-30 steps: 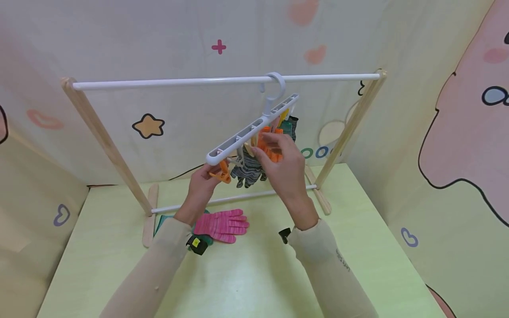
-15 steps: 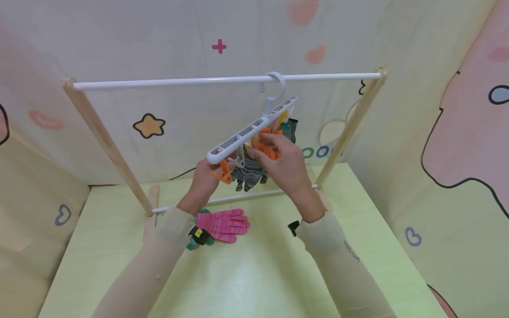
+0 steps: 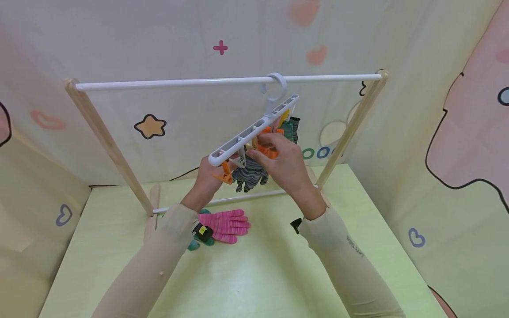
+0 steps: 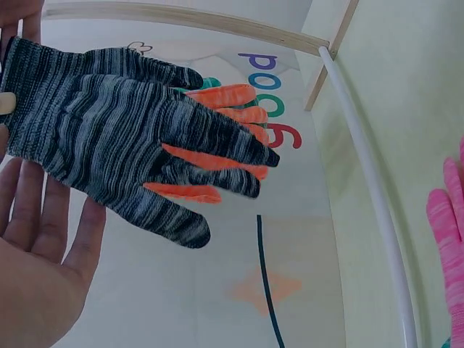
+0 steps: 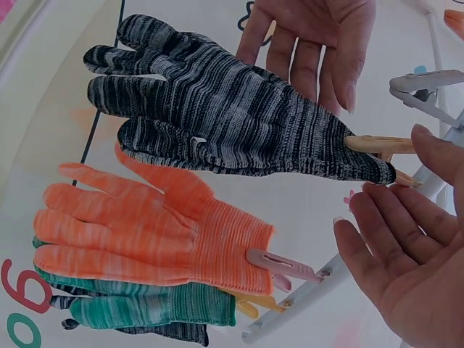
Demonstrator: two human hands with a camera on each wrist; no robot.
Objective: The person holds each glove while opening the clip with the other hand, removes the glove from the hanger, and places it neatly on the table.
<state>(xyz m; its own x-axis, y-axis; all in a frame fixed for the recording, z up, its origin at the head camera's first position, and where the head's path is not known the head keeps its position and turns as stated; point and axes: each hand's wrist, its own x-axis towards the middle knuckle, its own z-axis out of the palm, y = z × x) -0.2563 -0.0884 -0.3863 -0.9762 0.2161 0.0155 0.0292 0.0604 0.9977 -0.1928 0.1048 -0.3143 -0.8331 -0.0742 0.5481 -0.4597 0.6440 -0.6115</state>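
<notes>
A black-and-grey striped knit glove (image 5: 232,109) hangs by its cuff from a tan clothespin (image 5: 380,145) under a white hanger (image 3: 238,141). My right hand (image 3: 284,165) pinches this clothespin, thumb and fingers on either side of it. My left hand (image 4: 36,268) lies behind the cuff with fingers fairly straight; the striped glove partly covers it in the right wrist view. Farther along the hanger, an orange glove (image 5: 145,232) hangs from a pink clothespin (image 5: 283,264), and a green glove (image 5: 159,304) lies behind it. An orange clothespin (image 3: 226,173) and a grey one (image 3: 241,158) dangle at the near end.
The hanger hooks over the white top rod (image 3: 171,83) of a wooden-legged rack (image 3: 107,143). On the table (image 3: 246,274) lies a pink glove (image 3: 224,225) over green ones, near the lower rod (image 3: 246,195). Printed cloth walls surround the table.
Both forearms shift slightly right, and the left hand moves a little up behind the glove. The striped glove sits slightly lower than a second ago. The right hand stays at the tan clothespin.
</notes>
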